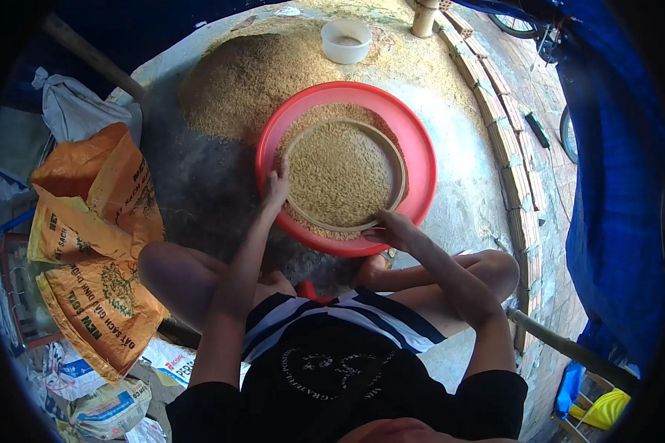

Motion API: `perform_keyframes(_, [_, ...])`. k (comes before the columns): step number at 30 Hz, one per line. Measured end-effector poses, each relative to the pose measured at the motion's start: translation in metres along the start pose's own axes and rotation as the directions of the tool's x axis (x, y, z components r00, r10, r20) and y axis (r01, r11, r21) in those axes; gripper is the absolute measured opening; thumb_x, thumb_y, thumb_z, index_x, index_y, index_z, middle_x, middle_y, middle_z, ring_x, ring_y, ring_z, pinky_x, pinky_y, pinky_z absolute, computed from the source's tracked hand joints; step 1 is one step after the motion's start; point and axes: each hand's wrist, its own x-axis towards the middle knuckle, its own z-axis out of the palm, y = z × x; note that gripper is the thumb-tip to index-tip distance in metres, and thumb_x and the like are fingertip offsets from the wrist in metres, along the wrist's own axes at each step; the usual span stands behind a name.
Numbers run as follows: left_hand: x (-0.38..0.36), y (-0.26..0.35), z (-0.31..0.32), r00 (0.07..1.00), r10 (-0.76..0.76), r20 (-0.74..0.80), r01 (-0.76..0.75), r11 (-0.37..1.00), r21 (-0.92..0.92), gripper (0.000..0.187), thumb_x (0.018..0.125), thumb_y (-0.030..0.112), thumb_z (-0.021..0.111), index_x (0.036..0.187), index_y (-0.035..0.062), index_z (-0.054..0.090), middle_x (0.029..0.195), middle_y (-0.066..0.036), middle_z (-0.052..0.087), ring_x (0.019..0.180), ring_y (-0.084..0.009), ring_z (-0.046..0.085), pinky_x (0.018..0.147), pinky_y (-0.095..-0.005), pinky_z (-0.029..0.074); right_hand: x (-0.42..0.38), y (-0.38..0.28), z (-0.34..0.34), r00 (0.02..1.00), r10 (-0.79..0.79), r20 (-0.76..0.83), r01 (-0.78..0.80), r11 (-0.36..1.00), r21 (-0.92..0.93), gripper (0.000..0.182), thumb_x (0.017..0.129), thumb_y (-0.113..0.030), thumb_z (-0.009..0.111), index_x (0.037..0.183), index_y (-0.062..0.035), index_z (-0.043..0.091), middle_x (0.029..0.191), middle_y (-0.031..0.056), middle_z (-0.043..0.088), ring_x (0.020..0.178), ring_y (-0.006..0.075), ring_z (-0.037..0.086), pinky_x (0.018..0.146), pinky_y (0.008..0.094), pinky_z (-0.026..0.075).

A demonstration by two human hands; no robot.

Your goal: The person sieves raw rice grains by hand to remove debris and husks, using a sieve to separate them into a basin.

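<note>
A round sieve (400,164) filled with pale brown grain or husks (338,173) is held over a wide red basin (421,148). My left hand (277,184) grips the sieve's rim on its left side. At the lower right of the rim, my right hand (393,229) is closed on it too. More of the same loose material (332,111) lies in the basin around and under the sieve. The grain in the sieve looks slightly smeared, as if moving. Both sets of fingertips are partly hidden by the rim.
Behind the basin spreads a large heap of husks (236,81), with a white plastic tub (346,43) beside it. Orange sacks (100,244) lie at the left. A row of bricks (506,140) edges the floor at right, near a blue tarp (613,184) and a pole (569,351).
</note>
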Motion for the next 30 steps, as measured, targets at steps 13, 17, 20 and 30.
perform_keyframes(13, [0.006,-0.002,-0.009,0.944,0.307,-0.122,-0.329,0.842,-0.427,0.049,0.08,0.041,0.038,0.088,-0.0053,0.052,0.077,-0.017,0.057,0.073,-0.0261,0.056,0.063,-0.0323,0.042,-0.003,-0.02,0.01,0.97,-0.239,0.03,0.234,0.907,-0.35,0.026,0.082,-0.02,0.037,0.082,0.0023,0.05,0.065,0.0109,0.057,0.045,0.0151,0.053,0.04,0.0237,0.042])
perform_keyframes(17, [-0.01,-0.01,0.01,0.998,0.049,-0.043,-0.061,0.937,-0.343,0.049,0.079,0.041,0.038,0.087,-0.0054,0.051,0.078,-0.019,0.056,0.074,-0.0282,0.055,0.062,-0.0361,0.042,0.011,-0.036,-0.003,0.924,-0.381,-0.002,0.345,0.839,-0.42,0.026,0.083,-0.018,0.034,0.079,0.0032,0.049,0.067,0.0119,0.057,0.047,0.0136,0.054,0.039,0.0228,0.042])
perform_keyframes(20, [-0.017,-0.011,0.026,0.95,0.253,-0.183,-0.269,0.961,-0.069,0.048,0.08,0.04,0.037,0.09,-0.0052,0.049,0.081,-0.026,0.052,0.078,-0.0382,0.05,0.066,-0.0402,0.04,0.016,-0.027,-0.017,0.953,-0.272,-0.135,0.188,0.878,-0.441,0.023,0.081,-0.015,0.035,0.08,0.0034,0.049,0.07,0.0132,0.057,0.05,0.0152,0.055,0.04,0.0232,0.043])
perform_keyframes(30, [-0.027,0.022,-0.017,0.843,0.386,-0.374,-0.5,0.82,-0.279,0.042,0.084,0.033,0.031,0.087,-0.0042,0.05,0.069,-0.019,0.052,0.066,-0.0265,0.05,0.063,-0.0338,0.038,-0.005,-0.032,0.015,0.83,-0.557,-0.04,0.518,0.795,-0.315,0.017,0.081,-0.011,0.035,0.093,-0.0004,0.039,0.067,0.0111,0.053,0.05,0.0167,0.055,0.042,0.0246,0.047])
